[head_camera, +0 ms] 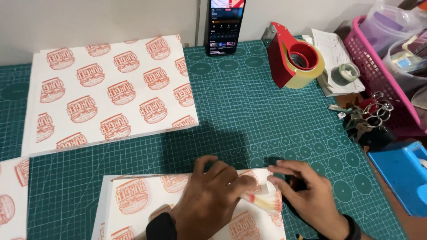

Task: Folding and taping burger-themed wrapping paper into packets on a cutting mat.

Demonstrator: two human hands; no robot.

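Left hand (209, 193) lay flat, fingers spread, on the printed paper (133, 200) — right hand (307, 193), at 3 o'clock, pinched its folded corner (267, 200).

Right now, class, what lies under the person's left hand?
Under the left hand lies white printed paper on the green cutting mat. Its fingers press the folded corner. The palm covers whatever print is beneath.

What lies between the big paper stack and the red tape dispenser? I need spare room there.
Only bare green cutting mat between the paper stack and tape dispenser, per the head view.
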